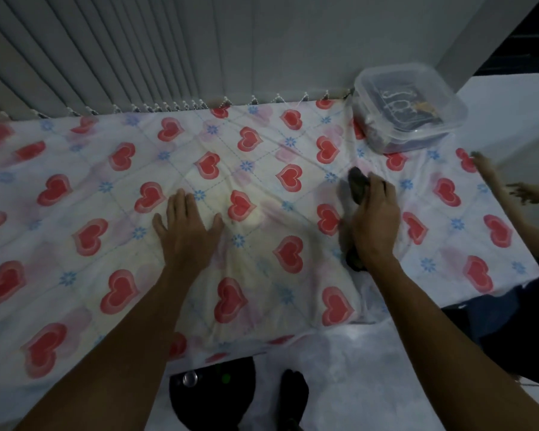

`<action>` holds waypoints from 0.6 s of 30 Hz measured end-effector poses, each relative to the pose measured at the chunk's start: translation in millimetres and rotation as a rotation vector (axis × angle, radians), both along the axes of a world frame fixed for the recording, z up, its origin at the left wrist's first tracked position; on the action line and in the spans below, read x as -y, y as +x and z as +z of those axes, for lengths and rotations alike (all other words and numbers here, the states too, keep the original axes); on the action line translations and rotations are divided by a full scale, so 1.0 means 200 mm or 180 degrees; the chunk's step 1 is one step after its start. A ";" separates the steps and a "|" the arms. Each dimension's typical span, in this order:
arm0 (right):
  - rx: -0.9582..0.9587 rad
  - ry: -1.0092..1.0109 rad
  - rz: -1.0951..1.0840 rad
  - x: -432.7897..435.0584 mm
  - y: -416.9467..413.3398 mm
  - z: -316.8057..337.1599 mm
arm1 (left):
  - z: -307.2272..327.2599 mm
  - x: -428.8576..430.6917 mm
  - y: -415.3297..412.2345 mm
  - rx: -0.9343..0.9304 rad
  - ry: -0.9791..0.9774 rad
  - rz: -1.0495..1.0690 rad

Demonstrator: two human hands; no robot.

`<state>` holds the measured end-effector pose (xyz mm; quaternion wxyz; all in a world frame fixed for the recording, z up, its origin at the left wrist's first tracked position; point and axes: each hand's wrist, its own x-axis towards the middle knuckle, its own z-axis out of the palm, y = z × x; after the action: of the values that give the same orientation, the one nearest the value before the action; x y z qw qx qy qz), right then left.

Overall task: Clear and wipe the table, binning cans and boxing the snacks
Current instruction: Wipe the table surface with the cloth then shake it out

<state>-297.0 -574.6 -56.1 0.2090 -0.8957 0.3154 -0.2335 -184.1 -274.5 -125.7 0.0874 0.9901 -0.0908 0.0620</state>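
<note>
The table (75,169) wears a white cloth printed with red hearts and blue flowers. My left hand (185,231) lies flat on it near the middle, fingers spread, holding nothing. My right hand (375,219) presses a dark rag (357,185) against the cloth to the right of centre; the rag shows above and below my palm. A clear plastic box (408,107) with its lid on stands at the far right corner, with dark snack packets inside. No cans are in view.
Grey vertical blinds (106,57) hang behind the table. Another person's hand and arm (492,178) reach over the table's right edge. A black bin (212,393) and my foot (293,399) are on the pale floor below the near edge.
</note>
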 end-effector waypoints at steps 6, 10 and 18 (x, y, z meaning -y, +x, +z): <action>0.0260 -0.0017 0.2331 -0.82 0.39 0.14 | 0.08 0.00 -0.02 0.0148 0.0242 -0.0107; -0.0218 -0.0260 0.3276 -1.27 0.67 -0.04 | -0.01 -0.09 -0.05 -0.0688 0.0036 0.0519; -0.0532 -0.0340 0.2754 -1.05 0.84 -0.22 | -0.01 -0.08 -0.04 0.0215 -0.0158 0.0116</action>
<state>-130.0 -364.0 -100.4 0.2147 -0.9706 -0.0853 -0.0674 -192.8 -258.1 -127.9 0.1078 0.9864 -0.0740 0.0992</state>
